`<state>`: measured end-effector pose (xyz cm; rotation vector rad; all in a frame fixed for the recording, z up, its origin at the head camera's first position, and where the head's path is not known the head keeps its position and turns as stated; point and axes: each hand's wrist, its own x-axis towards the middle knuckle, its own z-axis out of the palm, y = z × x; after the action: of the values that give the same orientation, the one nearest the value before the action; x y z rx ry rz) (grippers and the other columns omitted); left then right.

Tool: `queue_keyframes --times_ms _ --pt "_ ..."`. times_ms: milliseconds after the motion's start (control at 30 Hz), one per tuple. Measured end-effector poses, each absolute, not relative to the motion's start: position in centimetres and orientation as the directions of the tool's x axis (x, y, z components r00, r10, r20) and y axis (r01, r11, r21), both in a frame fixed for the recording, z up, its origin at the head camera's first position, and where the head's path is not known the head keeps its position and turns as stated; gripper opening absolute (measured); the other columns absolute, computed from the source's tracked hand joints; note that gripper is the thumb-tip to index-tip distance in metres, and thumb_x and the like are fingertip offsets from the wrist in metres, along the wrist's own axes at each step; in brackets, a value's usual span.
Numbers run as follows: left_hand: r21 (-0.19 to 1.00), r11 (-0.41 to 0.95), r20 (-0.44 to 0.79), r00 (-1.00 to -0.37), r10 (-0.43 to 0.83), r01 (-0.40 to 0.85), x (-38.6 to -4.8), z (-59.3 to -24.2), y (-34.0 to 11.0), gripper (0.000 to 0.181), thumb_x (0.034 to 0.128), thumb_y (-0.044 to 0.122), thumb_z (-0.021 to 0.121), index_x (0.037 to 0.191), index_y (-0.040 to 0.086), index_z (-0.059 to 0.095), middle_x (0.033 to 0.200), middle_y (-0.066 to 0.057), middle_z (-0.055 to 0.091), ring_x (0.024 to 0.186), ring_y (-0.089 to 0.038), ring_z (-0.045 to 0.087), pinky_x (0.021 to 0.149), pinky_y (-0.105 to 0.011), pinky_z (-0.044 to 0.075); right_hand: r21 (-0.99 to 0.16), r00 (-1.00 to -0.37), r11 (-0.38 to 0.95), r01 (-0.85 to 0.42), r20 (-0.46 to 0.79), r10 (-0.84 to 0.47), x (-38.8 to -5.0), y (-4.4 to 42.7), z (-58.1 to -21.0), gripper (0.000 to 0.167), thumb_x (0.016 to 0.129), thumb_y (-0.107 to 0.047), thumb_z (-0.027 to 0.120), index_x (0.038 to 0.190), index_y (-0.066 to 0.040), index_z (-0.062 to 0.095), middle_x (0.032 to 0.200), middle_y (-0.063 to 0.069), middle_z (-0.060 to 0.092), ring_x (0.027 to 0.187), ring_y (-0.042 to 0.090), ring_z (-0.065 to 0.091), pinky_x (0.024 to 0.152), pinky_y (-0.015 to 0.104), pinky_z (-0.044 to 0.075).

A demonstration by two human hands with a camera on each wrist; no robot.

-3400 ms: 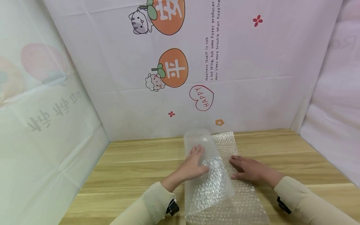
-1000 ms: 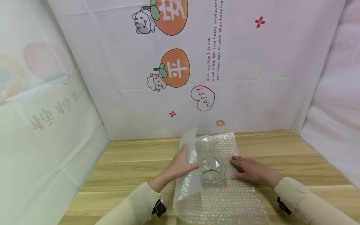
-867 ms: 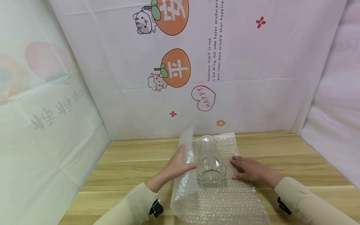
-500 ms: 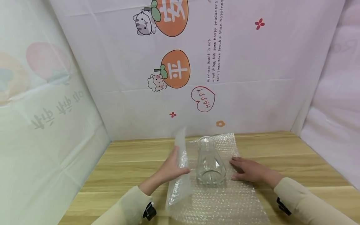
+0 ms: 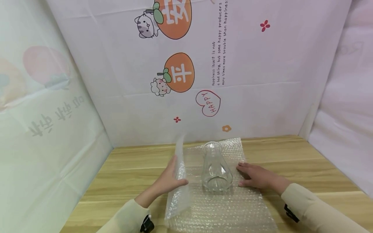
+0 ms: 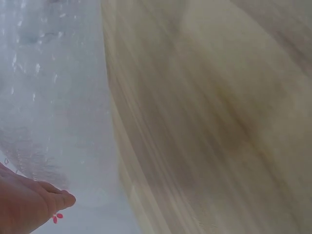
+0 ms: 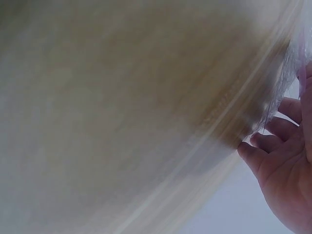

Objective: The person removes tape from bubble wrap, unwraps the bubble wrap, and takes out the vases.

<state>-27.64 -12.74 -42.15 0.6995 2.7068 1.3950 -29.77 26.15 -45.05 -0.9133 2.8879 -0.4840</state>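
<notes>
The left hand (image 5: 167,181) lies against a raised flap (image 5: 178,191) of bubble wrap (image 5: 227,213), its thumb spread well away from the fingers, on the flap's inner side, while the fingers look straight and close together along the outer face; it seems to prop the flap upright rather than pinch it, probably because plastic this springy would not stand steadily without support. The right hand (image 5: 257,175) rests low at the opposite edge of the sheet, fingers extended and slightly parted; that place looks chosen to keep the sheet from sliding, a light anchor against any pull from the other side. Between the two hands, touching neither, a clear glass flask (image 5: 212,166) is on the bubble wrap, its narrow mouth toward the printed cloth (image 5: 250,64) and its broad base toward the person (whether it stands or lies on its side, I cannot tell for certain); sheet shows all round the base, so the glass seems set there to be cushioned from the wooden table (image 5: 122,174); both hands keep to the margins, perhaps to avoid knocking it.
</notes>
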Motion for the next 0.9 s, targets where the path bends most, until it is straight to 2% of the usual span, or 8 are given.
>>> queue_keyframes --times_ms 300,500,900 --pt "0.781 0.508 0.173 -0.908 0.381 0.362 -27.4 -43.2 -14.4 0.115 0.0738 0.023 0.078 0.149 -0.012 -0.002 0.156 -0.03 -0.004 0.144 -0.04 0.001 0.114 -0.051 0.008 -0.334 -0.82 0.769 -0.545 0.023 -0.571 -29.6 26.0 -44.9 0.079 0.088 -0.049 0.065 0.138 0.009 0.047 0.143 0.032 0.039 0.132 0.05 0.035 0.104 0.06 0.031" --pt "0.75 0.574 0.125 -0.922 0.366 0.33 -27.2 -43.9 -15.8 0.114 0.0773 0.026 0.077 0.149 -0.011 -0.003 0.156 -0.029 -0.007 0.144 -0.039 -0.002 0.114 -0.05 0.006 -0.337 -0.819 0.767 -0.546 0.02 -0.574 -29.7 26.0 -44.9 0.08 0.088 -0.05 0.065 0.138 0.01 0.046 0.144 0.033 0.038 0.132 0.05 0.034 0.104 0.06 0.03" --pt "0.774 0.568 0.096 -0.938 0.333 0.28 -27.4 -44.1 -17.2 0.119 0.0765 0.018 0.079 0.152 -0.001 -0.012 0.158 -0.022 -0.012 0.144 -0.037 -0.004 0.114 -0.052 0.005 -0.348 -0.825 0.771 -0.534 0.013 -0.565 -30.0 26.3 -45.5 0.082 0.087 -0.051 0.065 0.138 0.01 0.046 0.144 0.032 0.038 0.133 0.05 0.032 0.105 0.06 0.029"
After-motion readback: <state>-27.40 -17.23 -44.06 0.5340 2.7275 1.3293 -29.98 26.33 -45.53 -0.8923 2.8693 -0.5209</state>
